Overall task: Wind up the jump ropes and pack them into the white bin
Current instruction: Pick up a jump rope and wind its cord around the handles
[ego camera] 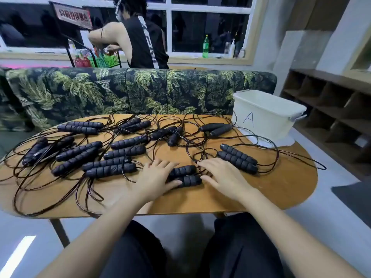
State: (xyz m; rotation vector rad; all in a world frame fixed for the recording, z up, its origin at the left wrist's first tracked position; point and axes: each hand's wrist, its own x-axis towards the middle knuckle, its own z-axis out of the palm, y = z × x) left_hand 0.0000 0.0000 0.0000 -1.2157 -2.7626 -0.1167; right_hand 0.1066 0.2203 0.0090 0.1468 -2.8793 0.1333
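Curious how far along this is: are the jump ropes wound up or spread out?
Spread out: their cords lie in loose tangled loops across the table, none bundled.

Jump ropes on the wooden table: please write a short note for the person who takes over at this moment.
Left hand: open, touching the left end of the nearest pair of black foam jump rope handles.
Right hand: open, fingers at that pair's right end.
Other black jump ropes: spread over the oval wooden table, thin dark cords loose and tangled.
White plastic bin marked A: table's far right corner, contents not visible.
Done: no rope looks wound.
Left: wind each rope, pack all.
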